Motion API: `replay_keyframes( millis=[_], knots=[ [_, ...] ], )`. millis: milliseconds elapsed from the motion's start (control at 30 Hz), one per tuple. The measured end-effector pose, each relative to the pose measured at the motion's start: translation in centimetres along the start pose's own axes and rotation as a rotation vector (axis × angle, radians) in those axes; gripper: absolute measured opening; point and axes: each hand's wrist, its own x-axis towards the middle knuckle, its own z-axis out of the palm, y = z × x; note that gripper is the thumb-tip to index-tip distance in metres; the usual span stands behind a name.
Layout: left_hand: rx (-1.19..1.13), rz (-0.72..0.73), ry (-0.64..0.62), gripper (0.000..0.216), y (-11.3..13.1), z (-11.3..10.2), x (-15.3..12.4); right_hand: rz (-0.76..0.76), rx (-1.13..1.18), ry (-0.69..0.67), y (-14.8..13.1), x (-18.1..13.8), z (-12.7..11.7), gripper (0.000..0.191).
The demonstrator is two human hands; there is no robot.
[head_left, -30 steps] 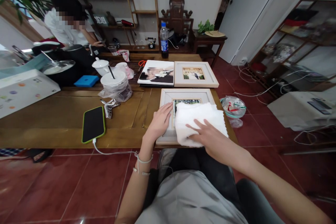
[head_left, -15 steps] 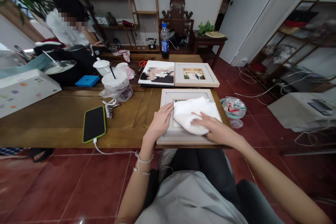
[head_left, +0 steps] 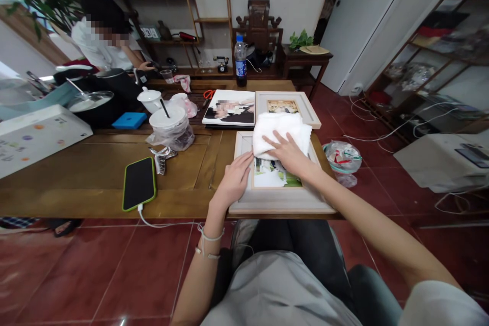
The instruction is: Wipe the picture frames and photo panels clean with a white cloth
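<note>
A white cloth (head_left: 281, 131) lies bunched over the upper part of a pale picture frame (head_left: 244, 202) and onto the lower edge of the frame behind it. My right hand (head_left: 292, 155) presses flat on the cloth, its fingers spread. Below the cloth part of the photo (head_left: 269, 175) shows, with white and green in it; the rest is covered. On the left side of the same picture frame rests my left hand (head_left: 237, 177), fingers stretched out, touching the frame and gripping nothing.
Behind stand a second framed photo (head_left: 311, 112) and a photo panel (head_left: 229, 118). Left on the table are a charging phone (head_left: 139, 183), a bagged cup (head_left: 168, 117), a blue box (head_left: 129, 120) and a white carton (head_left: 38, 137). A bottle (head_left: 240, 61) stands at the back. Another person (head_left: 89, 43) sits back left.
My right hand has slid the cloth away from me, up the picture frame, uncovering the lower part of the photo. Its fingers are more spread. My left hand has stayed on the frame.
</note>
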Motion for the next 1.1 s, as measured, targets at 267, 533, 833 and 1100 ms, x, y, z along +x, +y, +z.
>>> replay_keyframes(
  millis=[267, 533, 833, 1100],
  knots=[
    [-0.004, 0.029, 0.012, 0.044, -0.5, 0.3, 0.1, -0.160, 0.236, -0.203, -4.6, -6.6, -3.0, 0.067],
    [0.021, 0.023, -0.012, 0.045, -0.4, 0.3, 0.1, -0.190, 0.473, -0.275, -6.4, -11.4, -6.4, 0.074],
    [0.023, 0.030, -0.009, 0.044, -0.5, 0.3, 0.1, -0.036, 0.323, -0.133, -5.0, -8.3, -2.9, 0.071],
    [0.016, 0.017, 0.000, 0.043, -0.1, 0.1, 0.0, 0.063, 0.128, -0.028, -1.1, -1.3, -1.4, 0.069]
  ],
)
